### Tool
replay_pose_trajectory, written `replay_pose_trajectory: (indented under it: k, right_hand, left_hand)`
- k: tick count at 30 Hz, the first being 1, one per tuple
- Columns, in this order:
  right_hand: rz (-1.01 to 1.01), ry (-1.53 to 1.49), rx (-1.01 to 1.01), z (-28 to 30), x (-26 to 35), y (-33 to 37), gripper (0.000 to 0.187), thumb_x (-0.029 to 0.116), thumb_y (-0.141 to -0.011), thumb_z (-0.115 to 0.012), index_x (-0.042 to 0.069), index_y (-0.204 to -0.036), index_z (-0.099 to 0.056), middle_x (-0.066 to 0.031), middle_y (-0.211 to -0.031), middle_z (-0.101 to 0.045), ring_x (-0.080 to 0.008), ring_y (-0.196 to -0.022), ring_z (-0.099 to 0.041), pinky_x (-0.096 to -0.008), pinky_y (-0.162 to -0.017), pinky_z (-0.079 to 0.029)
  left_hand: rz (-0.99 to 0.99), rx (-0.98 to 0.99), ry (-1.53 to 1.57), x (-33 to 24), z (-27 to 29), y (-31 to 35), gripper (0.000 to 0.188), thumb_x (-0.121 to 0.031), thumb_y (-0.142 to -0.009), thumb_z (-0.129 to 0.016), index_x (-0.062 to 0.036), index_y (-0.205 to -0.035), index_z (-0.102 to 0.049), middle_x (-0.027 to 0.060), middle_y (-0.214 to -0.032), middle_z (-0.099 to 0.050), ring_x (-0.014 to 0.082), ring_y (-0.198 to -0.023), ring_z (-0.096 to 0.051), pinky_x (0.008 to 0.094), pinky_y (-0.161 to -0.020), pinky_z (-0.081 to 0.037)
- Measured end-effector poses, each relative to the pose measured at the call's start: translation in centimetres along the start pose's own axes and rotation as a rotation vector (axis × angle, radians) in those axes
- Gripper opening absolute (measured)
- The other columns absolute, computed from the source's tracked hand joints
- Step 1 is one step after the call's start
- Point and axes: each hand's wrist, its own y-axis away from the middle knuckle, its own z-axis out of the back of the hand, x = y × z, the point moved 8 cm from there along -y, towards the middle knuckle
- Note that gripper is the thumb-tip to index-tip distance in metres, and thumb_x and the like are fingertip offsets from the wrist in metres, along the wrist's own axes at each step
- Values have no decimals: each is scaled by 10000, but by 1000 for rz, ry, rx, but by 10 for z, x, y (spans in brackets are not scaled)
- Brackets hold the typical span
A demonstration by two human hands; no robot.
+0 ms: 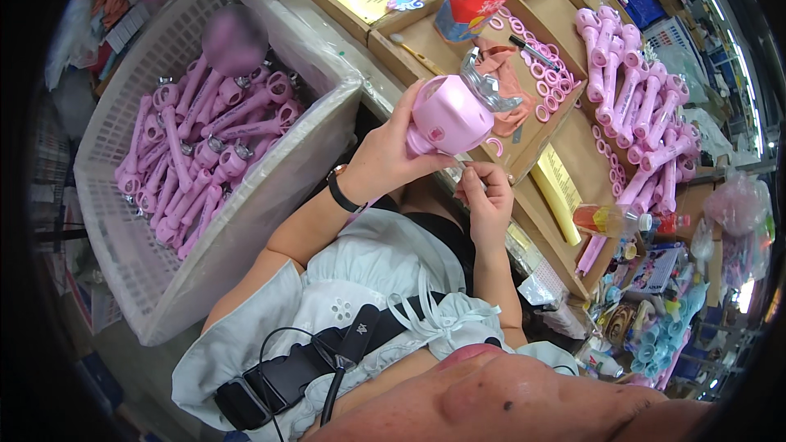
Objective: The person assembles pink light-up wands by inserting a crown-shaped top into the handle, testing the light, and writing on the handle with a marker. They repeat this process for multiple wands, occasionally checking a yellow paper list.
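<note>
My left hand is closed around a glossy pink toy wand, holding its rounded head up above my lap. A silver crown-shaped piece sits at the far end of that head. Just below and to the right, my right hand is pinched close to the wand's lower edge. Something small and thin shows at its fingertips, too small to name. Part of the wand is hidden behind my left hand and wrist.
A white plastic basket lined with clear sheeting holds several pink wands at left. On the cardboard trays at right lie pink rings, an orange cloth and a red-capped bottle. More pink wands are piled farther right, near another bottle.
</note>
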Motion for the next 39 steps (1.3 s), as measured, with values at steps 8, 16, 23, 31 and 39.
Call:
replay_pose_trajectory:
  k: [8, 16, 23, 31, 39]
  right_hand:
    - [945, 995, -225, -28, 53, 31, 206, -15, -718, -703, 34, -894, -609, -99, -782, -627, -211, -646, -558, -258, -578, -424]
    - [-82, -47, 47, -6, -9, -1, 143, 161, -901, -581, 19, -907, -574, 18, -735, -566, -56, -648, -492, -212, -550, -396]
    - [644, 717, -55, -21, 45, 19, 97, 41, -842, -598, 5, -917, -548, -87, -812, -552, -188, -688, -542, -289, -559, -432]
    - [548, 729, 21, -9, 35, 10, 99, 64, -813, -634, -2, -872, -591, -109, -713, -577, -218, -632, -555, -305, -554, -432]
    - [-31, 126, 180, -4, -2, 7, 126, 113, -888, -576, -11, -916, -584, -76, -759, -591, -144, -680, -548, -246, -647, -438]
  left_hand:
    - [-65, -62, -116, -2, -1, -1, 995, -357, -702, -768, -47, -1414, -147, 239, -1187, -530, 368, -1034, -581, 372, -835, -478]
    - [-28, -74, -260, -5, 0, 6, 1027, -355, -688, -777, -13, -1413, -136, 265, -1184, -520, 375, -1028, -577, 387, -819, -482]
    - [-79, -94, -143, -3, -3, 0, 984, -329, -689, -786, -27, -1404, -179, 212, -1195, -542, 323, -1046, -590, 355, -820, -490]
    - [-118, -90, -281, -13, -4, 5, 996, -329, -683, -782, -6, -1401, -171, 237, -1143, -560, 383, -977, -603, 384, -763, -512]
    - [-155, -28, -290, -12, -7, 3, 991, -281, -679, -792, -6, -1407, -178, 228, -1191, -544, 319, -1042, -594, 354, -817, -496]
